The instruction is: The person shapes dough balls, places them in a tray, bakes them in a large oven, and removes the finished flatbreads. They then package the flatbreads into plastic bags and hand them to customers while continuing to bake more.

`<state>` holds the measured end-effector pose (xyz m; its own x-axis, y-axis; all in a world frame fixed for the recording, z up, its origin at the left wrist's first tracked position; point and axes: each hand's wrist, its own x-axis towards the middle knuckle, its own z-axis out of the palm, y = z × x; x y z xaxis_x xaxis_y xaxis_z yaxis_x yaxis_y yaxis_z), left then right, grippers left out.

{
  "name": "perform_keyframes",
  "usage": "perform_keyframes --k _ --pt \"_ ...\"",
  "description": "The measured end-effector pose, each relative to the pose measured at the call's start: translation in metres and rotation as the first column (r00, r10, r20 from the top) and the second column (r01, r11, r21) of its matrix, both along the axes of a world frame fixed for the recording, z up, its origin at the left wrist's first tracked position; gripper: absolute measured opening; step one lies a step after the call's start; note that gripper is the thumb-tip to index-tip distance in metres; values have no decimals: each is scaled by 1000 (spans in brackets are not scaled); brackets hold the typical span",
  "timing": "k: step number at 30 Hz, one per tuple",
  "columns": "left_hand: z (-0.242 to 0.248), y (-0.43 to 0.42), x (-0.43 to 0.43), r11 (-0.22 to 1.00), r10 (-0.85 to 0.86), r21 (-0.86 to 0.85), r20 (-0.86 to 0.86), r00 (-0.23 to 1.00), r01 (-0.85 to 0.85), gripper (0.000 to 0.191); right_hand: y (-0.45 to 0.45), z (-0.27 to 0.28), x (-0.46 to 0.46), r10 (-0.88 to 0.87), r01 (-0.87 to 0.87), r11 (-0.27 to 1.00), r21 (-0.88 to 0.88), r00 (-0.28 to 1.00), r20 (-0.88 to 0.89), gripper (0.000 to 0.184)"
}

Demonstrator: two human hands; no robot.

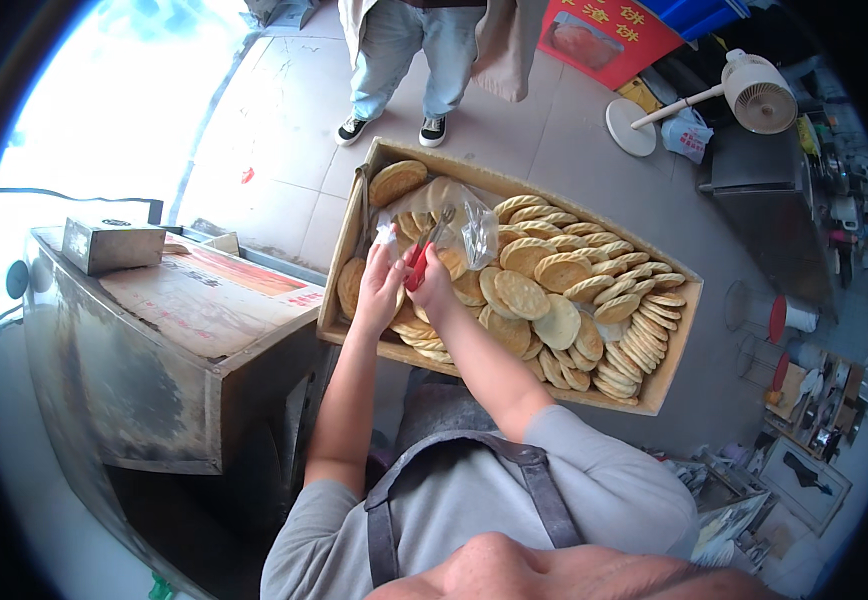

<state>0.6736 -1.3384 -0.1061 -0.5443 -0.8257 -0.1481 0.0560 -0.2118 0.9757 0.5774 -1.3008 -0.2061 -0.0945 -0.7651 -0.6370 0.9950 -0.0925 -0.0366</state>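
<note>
Red-handled metal tongs (417, 271) are gripped in my right hand (432, 283), their tips pointing away from me over a clear plastic bag (471, 225). My left hand (380, 289) pinches the white, bunched edge of thin plastic, close beside the tongs. Through the bag, round shapes like flatbreads show; whether they lie inside or beneath it I cannot tell. Both hands are above a long wooden box (680, 352) filled with round golden flatbreads (522, 294). Those at the right stand in overlapping rows, while the ones near the middle lie loosely piled.
A metal cabinet (179, 375) with a metal box (114, 245) on top stands at left. Beyond the wooden box stands a person in light jeans (389, 64). A white fan (760, 94), a red box (591, 41) and wire-frame stools (777, 319) are further off.
</note>
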Motion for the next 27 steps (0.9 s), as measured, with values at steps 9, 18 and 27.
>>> perform_keyframes --k 9,18,27 --pt "1 -4 12 988 31 155 -72 997 -20 45 30 -6 -29 33 -46 962 268 998 53 33" --pt "4 -19 16 989 102 116 -96 990 -91 44 208 97 -79 675 -676 735 53 737 41 40" --pt "35 -42 -2 975 -63 200 -185 981 101 49 292 173 -205 978 -741 67 668 -84 -192 28"
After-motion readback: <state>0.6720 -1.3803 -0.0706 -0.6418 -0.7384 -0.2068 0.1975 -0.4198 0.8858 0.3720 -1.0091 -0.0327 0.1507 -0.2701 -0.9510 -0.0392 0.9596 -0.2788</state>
